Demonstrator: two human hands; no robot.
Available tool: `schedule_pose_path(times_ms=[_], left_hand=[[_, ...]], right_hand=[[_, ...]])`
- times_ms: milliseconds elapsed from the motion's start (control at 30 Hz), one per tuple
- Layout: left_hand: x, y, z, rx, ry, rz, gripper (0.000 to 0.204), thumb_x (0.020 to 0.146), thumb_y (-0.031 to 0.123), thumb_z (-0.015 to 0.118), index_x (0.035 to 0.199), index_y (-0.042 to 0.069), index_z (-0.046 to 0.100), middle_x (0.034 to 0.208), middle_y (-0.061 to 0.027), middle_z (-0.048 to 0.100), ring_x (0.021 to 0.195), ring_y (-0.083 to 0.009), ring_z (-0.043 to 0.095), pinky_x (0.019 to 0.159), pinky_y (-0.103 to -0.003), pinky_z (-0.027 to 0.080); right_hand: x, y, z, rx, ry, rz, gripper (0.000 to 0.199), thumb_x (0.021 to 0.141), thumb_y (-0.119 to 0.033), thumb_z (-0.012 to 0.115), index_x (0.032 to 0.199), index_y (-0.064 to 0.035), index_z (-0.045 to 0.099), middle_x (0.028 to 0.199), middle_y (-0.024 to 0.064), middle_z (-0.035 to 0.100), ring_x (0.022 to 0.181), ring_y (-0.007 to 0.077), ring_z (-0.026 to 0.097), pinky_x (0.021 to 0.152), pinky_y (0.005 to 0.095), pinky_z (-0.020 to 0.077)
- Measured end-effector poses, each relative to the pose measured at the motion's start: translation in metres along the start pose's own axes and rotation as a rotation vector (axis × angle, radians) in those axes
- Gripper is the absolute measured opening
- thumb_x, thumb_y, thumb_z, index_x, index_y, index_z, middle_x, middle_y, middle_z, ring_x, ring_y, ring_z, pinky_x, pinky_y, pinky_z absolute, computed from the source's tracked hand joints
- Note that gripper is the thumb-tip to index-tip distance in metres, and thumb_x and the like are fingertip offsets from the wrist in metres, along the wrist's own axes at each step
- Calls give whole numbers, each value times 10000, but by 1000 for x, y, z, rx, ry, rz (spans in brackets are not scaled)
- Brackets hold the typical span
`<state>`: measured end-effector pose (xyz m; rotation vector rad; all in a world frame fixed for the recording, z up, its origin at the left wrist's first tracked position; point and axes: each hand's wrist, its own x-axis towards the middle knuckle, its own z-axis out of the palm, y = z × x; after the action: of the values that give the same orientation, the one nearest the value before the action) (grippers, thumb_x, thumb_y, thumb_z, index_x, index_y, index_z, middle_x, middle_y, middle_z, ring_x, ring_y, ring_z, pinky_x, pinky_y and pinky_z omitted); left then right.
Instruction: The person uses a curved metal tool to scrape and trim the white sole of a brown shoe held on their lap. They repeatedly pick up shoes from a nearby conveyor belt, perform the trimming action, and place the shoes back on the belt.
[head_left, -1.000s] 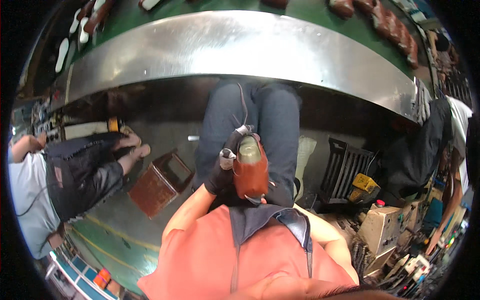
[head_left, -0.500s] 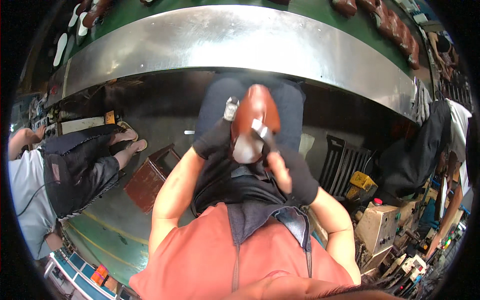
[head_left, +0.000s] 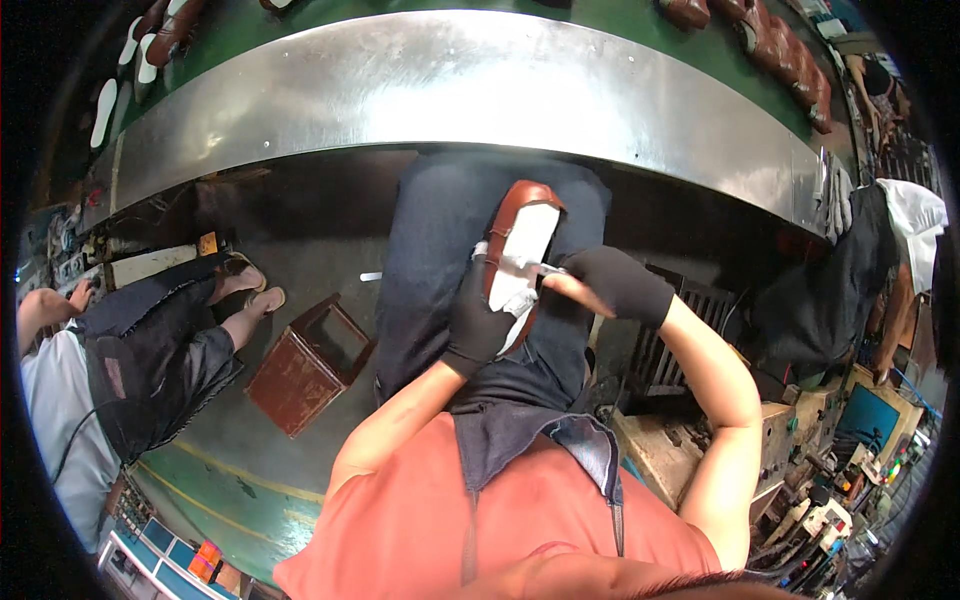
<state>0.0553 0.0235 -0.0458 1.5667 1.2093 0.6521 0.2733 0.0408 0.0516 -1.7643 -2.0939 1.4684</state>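
Note:
A brown leather shoe (head_left: pixel 527 235) lies tilted over my lap, its white underside turned up and its toe away from me. My left hand (head_left: pixel 478 320), in a black fingerless glove, is closed round the left side of the shoe. White material (head_left: pixel 512 300) covers part of the underside by my left fingers. My right hand (head_left: pixel 612 284), gloved the same way, pinches a small slim tool (head_left: pixel 540 268) whose pale end is at the middle of the white underside. Its exact kind I cannot make out.
A metal-edged bench (head_left: pixel 440 85) runs across in front, with brown shoes (head_left: pixel 790 65) on its green top at right and white soles (head_left: pixel 104 112) at left. A brown stool (head_left: pixel 305 370) and a seated person (head_left: pixel 150 350) are at left. Machinery (head_left: pixel 780 440) stands at right.
The shoe has turned over, from brown upper showing to white underside showing. My right hand has moved up and to the right, and my left hand has shifted right and nearer to me.

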Motion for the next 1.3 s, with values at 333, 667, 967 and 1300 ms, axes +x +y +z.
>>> schedule_pose_path(times_ms=[333, 667, 967, 1300], left_hand=[[9, -22, -12, 150, -19, 165, 866, 782, 378, 751, 1371, -107, 339, 1327, -345, 443, 1262, -449, 442, 1037, -433, 387], [23, -23, -31, 6, -124, 18, 943, 758, 336, 779, 1436, -61, 259, 1416, -275, 401, 1319, -366, 415, 1059, -379, 362], [36, -10, -24, -369, -297, -214, 727, 924, 470, 489, 1435, -6, 287, 1383, -159, 455, 1262, -252, 462, 1039, -348, 376], [53, 1, -6, 248, -43, -28, 467, 929, 264, 499, 1322, 40, 382, 1085, -269, 607, 872, -467, 619, 706, -512, 497]], right_hand=[[10, 26, 36, -468, 380, -193, 456, 910, -441, 553, 680, -51, 610, 663, 187, 616, 582, 362, 628, 520, 432, 496], [15, -5, 37, -373, 264, 24, 443, 925, -420, 530, 774, -20, 641, 688, 210, 623, 577, 389, 611, 518, 475, 477], [-3, 21, 71, -329, 426, -69, 414, 943, -409, 523, 787, -36, 611, 638, 169, 623, 542, 327, 632, 524, 410, 488], [-32, -63, -46, -420, 115, -94, 456, 931, -407, 513, 773, -1, 648, 672, 220, 605, 657, 377, 636, 597, 446, 502]])
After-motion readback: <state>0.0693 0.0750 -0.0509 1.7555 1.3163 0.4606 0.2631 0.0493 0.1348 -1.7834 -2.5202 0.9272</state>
